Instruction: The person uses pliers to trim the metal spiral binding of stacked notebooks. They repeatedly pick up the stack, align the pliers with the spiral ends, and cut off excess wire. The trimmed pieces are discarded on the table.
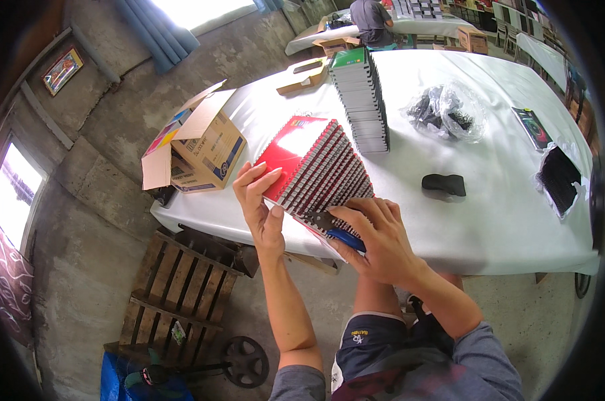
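Note:
A stack of red-covered spiral notebooks (316, 164) lies at the near edge of a white-clothed table (489, 220). My left hand (259, 200) grips the stack's left near corner, thumb on its side. My right hand (376, 237) rests on the near end of the stack and holds a blue-handled tool with a dark head (336, 230) against the wire spines. Its jaws are partly hidden by my fingers.
A taller stack of grey notebooks with a green cover (361, 100) stands behind. A clear bag of dark parts (446, 110), a black object (444, 184) and a black-filled bag (560, 177) lie to the right. An open cardboard box (198, 144) sits left. A wooden pallet (182, 294) lies below. A person sits at a far table (372, 23).

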Action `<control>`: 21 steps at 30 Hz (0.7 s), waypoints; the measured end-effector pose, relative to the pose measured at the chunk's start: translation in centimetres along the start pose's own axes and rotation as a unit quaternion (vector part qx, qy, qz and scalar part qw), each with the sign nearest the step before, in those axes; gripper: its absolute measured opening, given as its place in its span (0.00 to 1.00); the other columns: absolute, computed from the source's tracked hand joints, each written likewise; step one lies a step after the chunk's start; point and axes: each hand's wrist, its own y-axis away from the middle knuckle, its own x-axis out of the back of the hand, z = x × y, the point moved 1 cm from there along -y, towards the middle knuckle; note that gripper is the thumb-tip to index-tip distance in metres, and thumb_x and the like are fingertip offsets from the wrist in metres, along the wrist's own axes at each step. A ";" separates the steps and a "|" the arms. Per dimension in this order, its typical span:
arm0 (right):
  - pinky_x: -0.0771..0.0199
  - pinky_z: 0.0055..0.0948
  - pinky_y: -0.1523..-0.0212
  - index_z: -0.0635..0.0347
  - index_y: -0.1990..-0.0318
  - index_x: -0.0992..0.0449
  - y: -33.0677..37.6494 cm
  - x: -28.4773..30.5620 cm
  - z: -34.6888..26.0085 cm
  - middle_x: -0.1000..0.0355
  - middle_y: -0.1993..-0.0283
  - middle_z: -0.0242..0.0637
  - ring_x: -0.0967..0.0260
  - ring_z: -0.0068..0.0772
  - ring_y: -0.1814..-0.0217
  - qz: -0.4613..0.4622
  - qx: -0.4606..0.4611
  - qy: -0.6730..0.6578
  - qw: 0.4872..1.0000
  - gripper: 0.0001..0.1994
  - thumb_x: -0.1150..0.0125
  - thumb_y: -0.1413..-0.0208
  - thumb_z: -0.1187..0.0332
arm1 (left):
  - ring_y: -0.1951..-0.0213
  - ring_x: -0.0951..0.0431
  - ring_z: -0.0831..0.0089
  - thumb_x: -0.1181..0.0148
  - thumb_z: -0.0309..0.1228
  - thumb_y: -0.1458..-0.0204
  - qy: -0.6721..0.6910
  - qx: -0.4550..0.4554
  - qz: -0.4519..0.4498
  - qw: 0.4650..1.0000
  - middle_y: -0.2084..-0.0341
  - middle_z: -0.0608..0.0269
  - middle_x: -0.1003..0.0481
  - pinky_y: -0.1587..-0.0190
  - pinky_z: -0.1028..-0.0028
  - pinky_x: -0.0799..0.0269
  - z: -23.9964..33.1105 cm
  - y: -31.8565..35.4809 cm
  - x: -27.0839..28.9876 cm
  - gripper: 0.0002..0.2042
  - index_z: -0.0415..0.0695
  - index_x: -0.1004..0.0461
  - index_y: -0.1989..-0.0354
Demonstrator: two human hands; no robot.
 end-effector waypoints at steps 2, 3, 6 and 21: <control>0.47 0.39 0.52 0.49 0.49 0.32 0.3 -0.1 0.2 0.34 0.56 0.35 0.38 0.36 0.53 0.004 0.000 0.005 1.000 0.20 0.40 0.50 0.59 | 0.37 0.49 0.57 0.51 0.52 0.53 0.000 0.004 -0.007 1.000 0.50 0.54 0.37 0.36 0.56 0.59 -0.2 0.1 0.0 0.28 0.39 0.29 0.55; 0.47 0.39 0.52 0.49 0.49 0.32 0.2 0.0 0.2 0.35 0.56 0.35 0.38 0.36 0.54 0.006 0.002 0.008 1.000 0.20 0.40 0.50 0.59 | 0.37 0.49 0.57 0.51 0.52 0.54 0.000 0.004 -0.007 1.000 0.50 0.54 0.37 0.36 0.56 0.60 -0.3 0.2 -0.1 0.28 0.39 0.29 0.55; 0.46 0.38 0.53 0.49 0.50 0.32 -0.2 -0.1 0.1 0.35 0.57 0.35 0.37 0.36 0.55 0.008 0.006 0.016 1.000 0.20 0.40 0.51 0.58 | 0.37 0.49 0.57 0.50 0.52 0.54 -0.001 0.005 -0.005 1.000 0.49 0.54 0.37 0.36 0.56 0.60 -0.4 0.1 0.0 0.28 0.39 0.29 0.55; 0.33 0.30 0.73 0.59 0.59 0.30 -1.4 0.5 1.1 0.30 0.73 0.38 0.31 0.35 0.75 -0.192 -0.224 -0.425 0.856 0.13 0.42 0.48 0.62 | 0.37 0.50 0.59 0.50 0.53 0.54 0.009 0.013 0.005 1.000 0.49 0.56 0.38 0.35 0.57 0.59 -0.5 0.4 -0.2 0.29 0.40 0.29 0.55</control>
